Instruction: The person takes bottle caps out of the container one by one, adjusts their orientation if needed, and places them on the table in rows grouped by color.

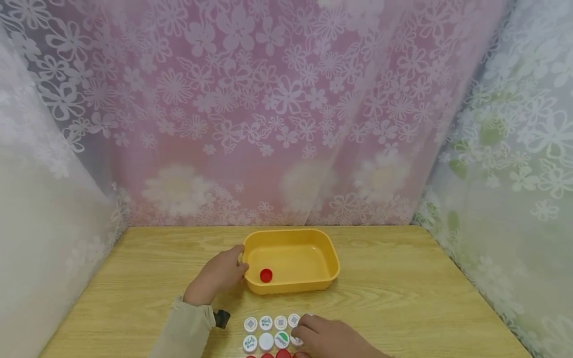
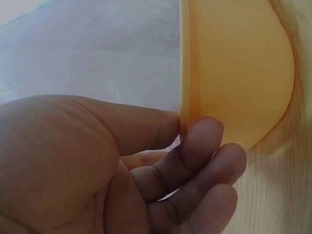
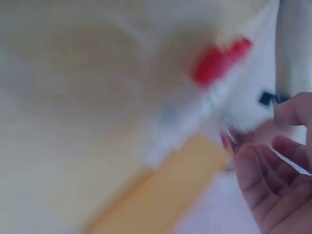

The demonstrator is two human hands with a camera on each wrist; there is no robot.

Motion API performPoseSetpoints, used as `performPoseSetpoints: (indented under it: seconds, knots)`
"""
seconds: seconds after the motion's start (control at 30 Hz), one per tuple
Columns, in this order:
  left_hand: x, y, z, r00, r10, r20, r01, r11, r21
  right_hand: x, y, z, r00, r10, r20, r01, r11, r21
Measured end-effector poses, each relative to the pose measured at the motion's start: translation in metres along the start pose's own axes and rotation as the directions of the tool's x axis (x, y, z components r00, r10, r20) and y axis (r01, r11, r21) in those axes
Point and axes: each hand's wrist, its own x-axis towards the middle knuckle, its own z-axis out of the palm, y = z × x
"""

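Note:
My left hand (image 1: 220, 274) pinches the left rim of a yellow plastic basin (image 1: 295, 287), thumb and fingertips at its edge. The left wrist view has the thumb against the rim and the fingers (image 2: 205, 134) by the outer wall. A single red bottle cap (image 1: 266, 275) lies inside, near the front left corner. At the near edge of the view, my right hand (image 1: 333, 335) is over the right end of rows of white bottle caps (image 1: 266, 341). Its fingers (image 3: 251, 170) are loosely bent with nothing between them in the blurred right wrist view.
Red bottle caps (image 1: 283, 355) form a row nearest me, partly cut off by the frame. A small black device (image 1: 221, 318) sits at my left wrist. The wooden table (image 1: 403, 288) is bordered by flowered curtains (image 1: 277, 149) at the back and sides.

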Motion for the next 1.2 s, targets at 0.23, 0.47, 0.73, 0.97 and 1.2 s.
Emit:
performPoseSetpoints:
  seconds: [0.23, 0.47, 0.73, 0.97, 1.2]
  knots:
    - [0.001, -0.002, 0.001, 1.000, 0.009, -0.011, -0.009, 1.000, 0.003, 0.014, 0.027, -0.069, 0.828, -0.034, -0.559, -0.024, 0.995, -0.096]
    - [0.001, -0.004, 0.000, 1.000, 0.004, -0.018, -0.004, 1.000, 0.001, 0.047, 0.055, -0.097, 0.840, -0.025, -0.542, -0.076, 0.984, -0.163]
    - [0.000, -0.001, 0.000, 1.000, 0.008, -0.017, -0.008, 1.000, -0.017, 0.111, 0.071, -0.093, 0.985, -0.160, -0.068, 0.106, 0.864, -0.493]
    - [0.002, -0.001, 0.001, 1.000, 0.016, -0.021, -0.017, 1.000, -0.021, 0.158, 0.071, -0.047, 0.883, 0.011, 0.469, 0.305, 0.746, -0.592]
    - [0.003, -0.002, 0.006, 0.999, 0.029, -0.020, -0.029, 0.999, -0.028, 0.180, 0.075, -0.007, 0.827, 0.074, 0.557, 0.324, 0.747, -0.581]
